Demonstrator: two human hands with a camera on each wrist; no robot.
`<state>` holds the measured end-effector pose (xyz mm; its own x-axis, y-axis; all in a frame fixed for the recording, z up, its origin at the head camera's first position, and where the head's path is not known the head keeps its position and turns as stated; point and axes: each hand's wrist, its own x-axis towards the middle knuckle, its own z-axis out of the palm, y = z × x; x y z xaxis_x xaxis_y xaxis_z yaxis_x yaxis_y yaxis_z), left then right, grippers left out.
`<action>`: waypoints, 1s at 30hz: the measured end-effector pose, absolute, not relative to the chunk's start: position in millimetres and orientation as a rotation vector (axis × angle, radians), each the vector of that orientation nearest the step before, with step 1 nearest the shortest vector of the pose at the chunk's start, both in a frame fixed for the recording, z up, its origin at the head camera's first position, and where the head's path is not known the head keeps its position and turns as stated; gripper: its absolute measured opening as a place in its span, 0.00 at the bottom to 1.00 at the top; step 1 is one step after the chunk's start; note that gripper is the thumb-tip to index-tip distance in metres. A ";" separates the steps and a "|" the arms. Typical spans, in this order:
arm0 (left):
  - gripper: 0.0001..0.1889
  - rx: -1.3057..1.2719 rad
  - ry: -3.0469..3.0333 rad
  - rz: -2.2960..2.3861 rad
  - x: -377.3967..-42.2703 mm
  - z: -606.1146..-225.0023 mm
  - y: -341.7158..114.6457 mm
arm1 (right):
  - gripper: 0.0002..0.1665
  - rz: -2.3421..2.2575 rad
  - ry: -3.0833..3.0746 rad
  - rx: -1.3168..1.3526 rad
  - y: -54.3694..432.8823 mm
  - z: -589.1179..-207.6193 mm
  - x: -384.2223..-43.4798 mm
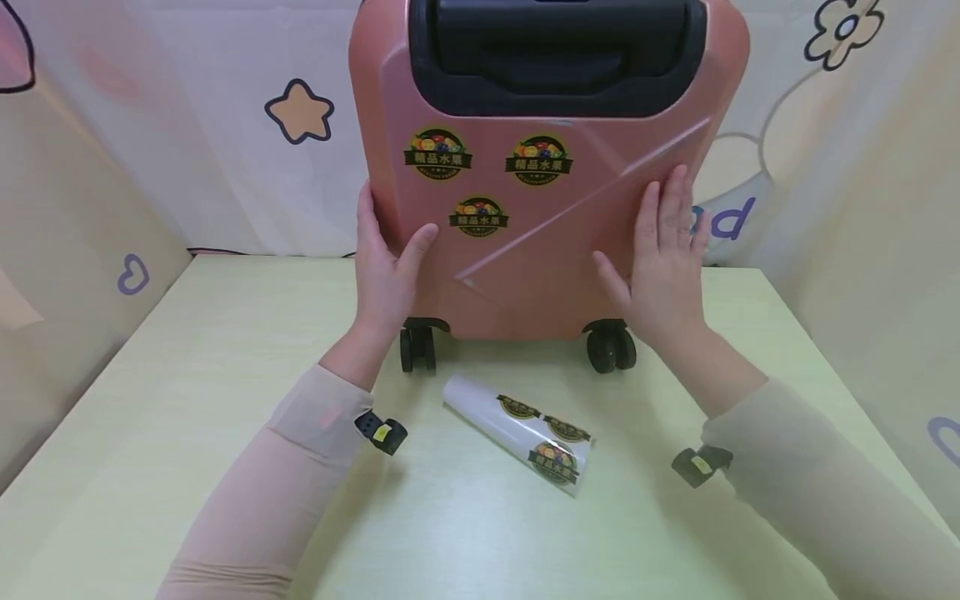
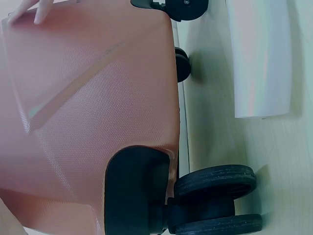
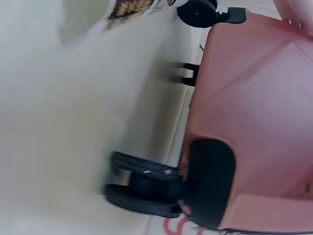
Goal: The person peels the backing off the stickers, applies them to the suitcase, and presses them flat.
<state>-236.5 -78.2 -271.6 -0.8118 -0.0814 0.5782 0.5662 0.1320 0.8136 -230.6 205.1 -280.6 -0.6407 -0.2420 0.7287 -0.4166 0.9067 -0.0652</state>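
Head view: see suitcase (image 1: 525,300) upright on the surface (image 1: 247,467), left fingers (image 1: 366,218) straight along its edge, right fingers (image 1: 670,208) spread on its front; left wrist: beware wheels (image 2: 215,177) rolling under uneven pressure. Right wrist: risk crushing sticker sheet (image 3: 129,9) by rolling forward.

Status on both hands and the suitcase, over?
Left hand on suitcase side, right hand against its front. Upright, three stickers on front. Curled sticker sheet lying in front of it.
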 end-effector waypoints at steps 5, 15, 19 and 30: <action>0.40 -0.474 -1.917 -1.725 -236.7 -271.2 -78.3 | 0.55 0.951 -2.373 0.276 216.0 -283.0 -225.9; 0.40 -0.462 -1.971 -1.754 -238.0 -271.0 -81.5 | 0.56 1.265 -2.427 0.245 218.9 -287.6 -223.0; 0.41 -0.458 -1.997 -1.772 -237.5 -269.3 -82.1 | 0.57 1.251 -2.428 0.233 218.5 -287.9 -217.4; 0.42 -0.475 -2.047 -1.770 -239.2 -267.8 -85.5 | 0.55 1.185 -2.489 0.297 224.9 -288.4 -207.0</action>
<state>-239.2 -85.5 -267.8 -0.8660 0.0007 0.5001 0.4950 0.1443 0.8569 -207.0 224.9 -288.4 -0.9106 -0.0317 0.4121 -0.3398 0.6250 -0.7028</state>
